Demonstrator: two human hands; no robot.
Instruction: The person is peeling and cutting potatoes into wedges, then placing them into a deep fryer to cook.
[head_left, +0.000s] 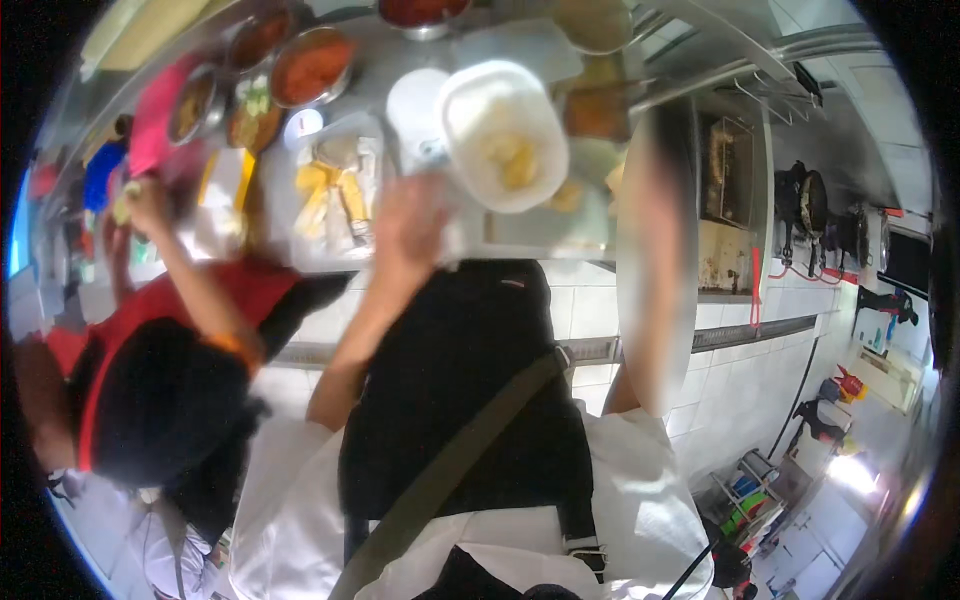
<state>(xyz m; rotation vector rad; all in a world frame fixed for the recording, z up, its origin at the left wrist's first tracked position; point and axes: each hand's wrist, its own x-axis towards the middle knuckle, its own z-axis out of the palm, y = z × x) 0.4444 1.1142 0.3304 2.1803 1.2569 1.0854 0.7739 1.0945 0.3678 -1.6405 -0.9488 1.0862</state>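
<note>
The left hand [408, 228], blurred, is at the bench's [372, 50] near edge; whether it is open or closed I cannot tell. The white tub [468, 95], yellow food [515, 162] inside, lies just beyond and right of it, long axis running away from that edge. The right hand [656, 190], blurred, grip unclear, is farther from the tub. Left of the left hand are yellow strips [350, 197].

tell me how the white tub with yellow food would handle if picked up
The tub is probably light, as the food fills only part of it. Its broad shape suggests sliding over tipping. The loose-looking food might shift.
</note>
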